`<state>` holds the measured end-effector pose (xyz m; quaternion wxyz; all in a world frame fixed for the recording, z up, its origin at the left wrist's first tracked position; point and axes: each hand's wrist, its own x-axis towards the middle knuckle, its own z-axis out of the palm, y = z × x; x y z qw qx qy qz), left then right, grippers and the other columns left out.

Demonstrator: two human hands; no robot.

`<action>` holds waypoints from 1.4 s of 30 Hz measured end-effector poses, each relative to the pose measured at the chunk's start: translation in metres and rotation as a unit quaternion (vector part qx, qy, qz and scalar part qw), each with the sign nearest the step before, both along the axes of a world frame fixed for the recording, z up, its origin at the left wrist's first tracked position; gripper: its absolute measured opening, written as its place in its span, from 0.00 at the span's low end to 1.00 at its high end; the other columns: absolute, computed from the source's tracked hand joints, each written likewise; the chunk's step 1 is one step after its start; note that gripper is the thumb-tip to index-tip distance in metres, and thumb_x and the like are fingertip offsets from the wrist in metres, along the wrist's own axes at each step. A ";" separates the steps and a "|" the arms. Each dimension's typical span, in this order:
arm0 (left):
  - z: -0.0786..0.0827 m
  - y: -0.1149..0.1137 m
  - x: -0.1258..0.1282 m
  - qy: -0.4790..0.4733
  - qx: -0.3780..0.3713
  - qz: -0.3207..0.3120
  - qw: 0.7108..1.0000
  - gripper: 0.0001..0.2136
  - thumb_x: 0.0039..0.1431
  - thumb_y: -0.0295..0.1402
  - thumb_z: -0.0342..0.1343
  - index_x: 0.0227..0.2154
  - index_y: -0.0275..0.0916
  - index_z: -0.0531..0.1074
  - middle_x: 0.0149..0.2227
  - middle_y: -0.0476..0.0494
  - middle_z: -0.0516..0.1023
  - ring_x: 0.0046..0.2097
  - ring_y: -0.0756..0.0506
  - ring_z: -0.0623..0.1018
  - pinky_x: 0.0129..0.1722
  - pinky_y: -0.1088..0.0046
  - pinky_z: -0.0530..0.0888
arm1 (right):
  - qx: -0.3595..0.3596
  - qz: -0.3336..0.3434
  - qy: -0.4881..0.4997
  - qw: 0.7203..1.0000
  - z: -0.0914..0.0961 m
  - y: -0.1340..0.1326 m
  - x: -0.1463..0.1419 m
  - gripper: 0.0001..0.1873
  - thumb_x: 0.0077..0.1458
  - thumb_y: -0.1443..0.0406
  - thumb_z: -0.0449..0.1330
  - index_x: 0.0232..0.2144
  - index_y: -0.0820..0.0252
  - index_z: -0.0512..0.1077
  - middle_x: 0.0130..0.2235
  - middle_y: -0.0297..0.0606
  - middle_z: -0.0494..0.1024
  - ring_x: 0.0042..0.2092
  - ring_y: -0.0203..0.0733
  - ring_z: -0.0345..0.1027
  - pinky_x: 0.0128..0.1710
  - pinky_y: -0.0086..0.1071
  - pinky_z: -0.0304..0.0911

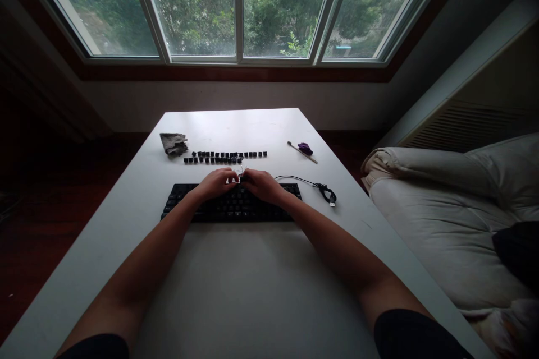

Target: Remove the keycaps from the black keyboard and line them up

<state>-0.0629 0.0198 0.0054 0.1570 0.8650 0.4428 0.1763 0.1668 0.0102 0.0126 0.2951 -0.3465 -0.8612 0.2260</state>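
Observation:
A black keyboard lies across the middle of the white table. Both my hands rest over its far edge, fingertips meeting. My left hand and my right hand are closed in a pinch around a small thin wire tool between them; what else they hold is too small to tell. Just beyond the keyboard, several loose black keycaps lie in two rows.
A crumpled grey cloth lies at the far left of the table. A brush with a purple piece lies at the far right. The keyboard's coiled black cable lies to its right. A bed with white bedding stands right of the table.

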 end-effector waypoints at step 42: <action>-0.005 -0.010 0.032 -0.173 -0.109 0.059 0.977 0.10 0.59 0.39 0.57 0.39 0.39 0.75 0.39 0.45 0.80 0.40 0.45 0.77 0.42 0.69 0.72 | -0.092 -0.111 0.177 0.974 -0.008 -0.001 0.006 0.06 0.61 0.60 0.57 0.38 0.56 0.67 0.30 0.33 0.79 0.32 0.40 0.75 0.35 0.31 0.66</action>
